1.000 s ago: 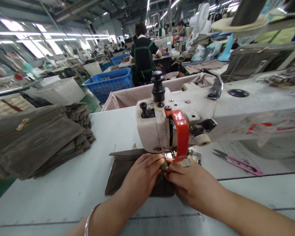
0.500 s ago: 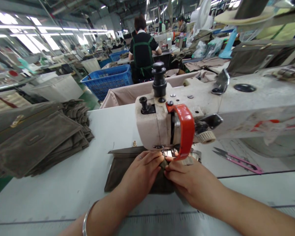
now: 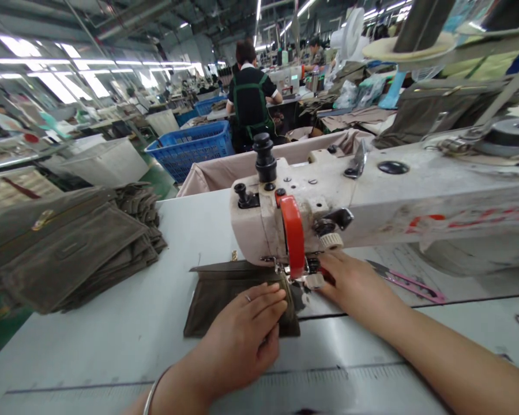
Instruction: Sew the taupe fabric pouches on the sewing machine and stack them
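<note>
A dark olive fabric piece (image 3: 216, 294) lies flat on the white table under the head of a cream sewing machine (image 3: 328, 213) with a red guard (image 3: 292, 233). My left hand (image 3: 246, 331) rests flat on the fabric's right part, fingers stretched toward the needle area, a ring on one finger and a bangle at the wrist. My right hand (image 3: 357, 282) reaches in behind the presser foot at the machine's right side. Its fingertips are hidden by the machine parts.
A stack of folded olive fabric pieces (image 3: 69, 248) sits at the table's left. Pink thread snips (image 3: 409, 282) lie to the right under the machine arm. A blue basket (image 3: 190, 147) and a person in a black top (image 3: 251, 98) are beyond the table.
My right hand left the fabric beside the left hand and moved right, behind the presser foot. My left hand slid back a little and lies flatter on the fabric.
</note>
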The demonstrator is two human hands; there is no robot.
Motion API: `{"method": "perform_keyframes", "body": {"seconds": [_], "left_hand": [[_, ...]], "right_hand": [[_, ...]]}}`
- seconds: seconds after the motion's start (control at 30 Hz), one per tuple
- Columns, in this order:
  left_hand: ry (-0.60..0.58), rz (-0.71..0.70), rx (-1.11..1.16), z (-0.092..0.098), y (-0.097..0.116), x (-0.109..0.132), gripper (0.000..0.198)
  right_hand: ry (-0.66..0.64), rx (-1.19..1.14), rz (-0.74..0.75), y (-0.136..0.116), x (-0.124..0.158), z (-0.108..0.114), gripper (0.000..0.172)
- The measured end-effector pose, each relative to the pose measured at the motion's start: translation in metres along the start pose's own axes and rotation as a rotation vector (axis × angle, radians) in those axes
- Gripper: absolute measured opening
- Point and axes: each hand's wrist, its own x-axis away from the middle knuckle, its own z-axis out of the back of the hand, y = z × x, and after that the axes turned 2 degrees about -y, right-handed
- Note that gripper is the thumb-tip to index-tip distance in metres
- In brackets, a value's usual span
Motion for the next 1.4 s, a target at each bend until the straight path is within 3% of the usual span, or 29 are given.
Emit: {"method": "perform_keyframes", "body": {"seconds": [0.1, 0.2, 0.27, 0.37, 0.53, 0.83, 1.07, 1.4], "left_hand": [[-0.005, 0.025, -0.023, -0.002, -0.001, -0.002, 0.041], [0.075, 0.067, 0.009, 0.000, -0.004, -0.003, 0.036], [0.096, 0.019, -0.014, 0.000, -0.004, -0.004, 0.035], [-0.012, -0.066, -0.117, 0.000, -0.001, -0.007, 0.035], [-0.120, -0.047, -0.102, 0.003, 0.003, -0.018, 0.031], [-0.069, -0.067, -0.144, 0.000, -0.015, -0.027, 0.028], [0.113, -0.112, -0.103, -0.007, -0.016, -0.012, 0.022], [-0.021, -0.052, -0.049, -0.009, -0.021, -0.008, 0.020]], "right_hand": [[0.006, -0.017, 0.068, -0.010, 0.001, -0.010, 0.014], [-0.094, -0.119, 0.320, -0.026, 0.012, -0.005, 0.019], [-0.163, -0.194, 0.420, -0.034, 0.019, -0.003, 0.020], [-0.200, -0.219, 0.397, -0.040, 0.023, -0.004, 0.018], [-0.235, -0.221, 0.366, -0.041, 0.021, -0.008, 0.022], [-0.204, -0.170, 0.328, -0.043, 0.015, -0.010, 0.029], [-0.181, -0.154, 0.333, -0.035, 0.016, -0.008, 0.023], [-0.150, -0.128, 0.355, -0.030, 0.016, -0.005, 0.023]]}}
